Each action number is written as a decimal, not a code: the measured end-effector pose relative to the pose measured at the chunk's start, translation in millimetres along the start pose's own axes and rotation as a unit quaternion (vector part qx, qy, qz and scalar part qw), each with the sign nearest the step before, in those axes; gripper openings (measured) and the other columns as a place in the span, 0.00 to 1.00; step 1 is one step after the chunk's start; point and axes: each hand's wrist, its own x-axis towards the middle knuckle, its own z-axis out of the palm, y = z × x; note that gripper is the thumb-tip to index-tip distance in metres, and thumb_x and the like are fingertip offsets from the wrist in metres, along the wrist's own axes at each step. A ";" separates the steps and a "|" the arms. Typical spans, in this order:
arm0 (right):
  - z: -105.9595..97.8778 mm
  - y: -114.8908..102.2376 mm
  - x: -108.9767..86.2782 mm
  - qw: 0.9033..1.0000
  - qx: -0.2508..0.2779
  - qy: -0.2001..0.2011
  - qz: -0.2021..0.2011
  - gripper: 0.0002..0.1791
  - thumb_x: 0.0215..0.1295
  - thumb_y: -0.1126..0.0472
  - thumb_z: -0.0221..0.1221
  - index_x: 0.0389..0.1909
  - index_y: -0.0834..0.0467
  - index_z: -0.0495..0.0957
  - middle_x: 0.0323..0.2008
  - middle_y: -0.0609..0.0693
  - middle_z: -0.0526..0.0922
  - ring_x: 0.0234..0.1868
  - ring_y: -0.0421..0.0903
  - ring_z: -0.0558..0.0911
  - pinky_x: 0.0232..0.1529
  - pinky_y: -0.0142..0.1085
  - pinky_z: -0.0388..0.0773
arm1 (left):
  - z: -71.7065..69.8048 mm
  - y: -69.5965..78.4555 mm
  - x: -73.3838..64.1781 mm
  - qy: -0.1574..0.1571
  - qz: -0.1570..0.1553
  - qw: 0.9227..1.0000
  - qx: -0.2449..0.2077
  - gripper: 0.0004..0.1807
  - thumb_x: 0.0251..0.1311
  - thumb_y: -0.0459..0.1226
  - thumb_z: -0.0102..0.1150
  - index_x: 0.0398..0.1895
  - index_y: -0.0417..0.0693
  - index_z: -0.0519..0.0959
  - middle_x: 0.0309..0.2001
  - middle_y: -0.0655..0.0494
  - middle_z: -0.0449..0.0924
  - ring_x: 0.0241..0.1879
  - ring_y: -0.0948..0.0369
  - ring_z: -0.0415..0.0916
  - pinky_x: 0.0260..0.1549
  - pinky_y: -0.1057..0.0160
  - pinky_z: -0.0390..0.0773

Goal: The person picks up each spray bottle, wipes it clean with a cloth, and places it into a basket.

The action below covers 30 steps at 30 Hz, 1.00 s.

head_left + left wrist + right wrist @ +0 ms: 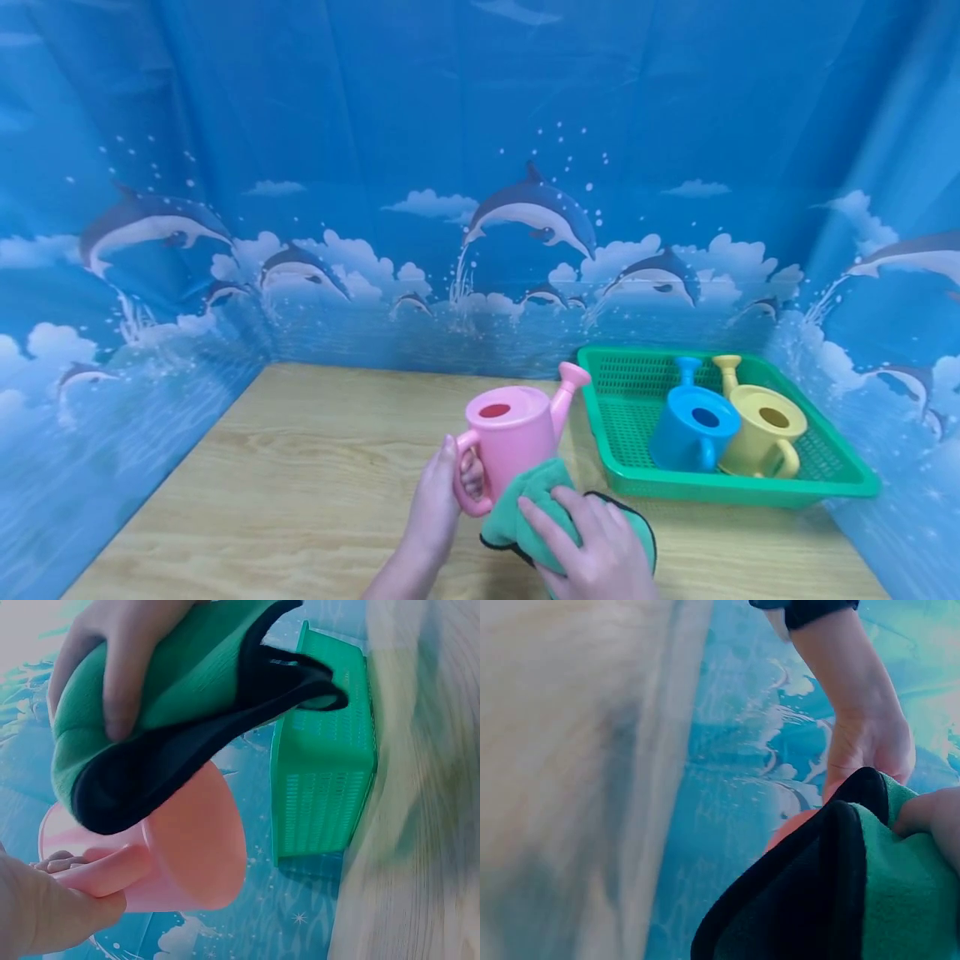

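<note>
A pink toy watering can [513, 437] is held up over the table, its spout pointing to the right. My left hand [435, 504] grips its handle, fingers curled through the loop. In my right hand [600, 542] is a green cloth [536, 517] with a dark edge, bunched under the fingers and laid against the lower right side of the can. The left wrist view shows the dark underside of the cloth [172, 705] overlapping the pink can [199, 840]. Much of the can is hidden behind the cloth [907, 892] in the right wrist view.
To the right stands a green mesh basket [622, 479] holding a blue watering can [686, 437] and a yellow watering can [757, 417]. The wooden table [300, 467] spreads under everything. A blue curtain [375, 125] printed with dolphins encloses the back and sides.
</note>
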 end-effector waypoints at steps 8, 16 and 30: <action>-1.5 11.4 5.6 0.998 0.042 0.029 0.025 0.22 0.70 0.43 0.47 0.45 0.52 0.84 0.36 0.55 0.81 0.28 0.49 0.79 0.23 0.39 0.74 | -2.1 0.0 -1.1 -0.003 -0.008 1.000 0.009 0.24 0.77 0.49 0.23 0.24 0.48 0.58 0.22 0.57 0.60 0.24 0.64 0.59 0.31 0.67 0.69; -4.7 26.2 24.4 0.994 0.031 0.058 0.090 0.22 0.69 0.43 0.48 0.44 0.53 0.84 0.37 0.56 0.81 0.35 0.49 0.80 0.27 0.45 0.77 | -2.3 -3.5 -1.2 -0.026 -0.012 1.000 0.001 0.24 0.77 0.49 0.23 0.23 0.49 0.58 0.22 0.58 0.60 0.23 0.65 0.60 0.31 0.68 0.68; -7.5 26.3 22.2 0.990 0.053 0.051 0.116 0.23 0.69 0.42 0.48 0.45 0.54 0.83 0.38 0.55 0.81 0.35 0.48 0.80 0.29 0.44 0.78 | -5.5 -1.6 -0.3 -0.026 -0.002 1.000 -0.012 0.25 0.77 0.49 0.22 0.21 0.50 0.58 0.21 0.59 0.59 0.22 0.65 0.60 0.30 0.68 0.69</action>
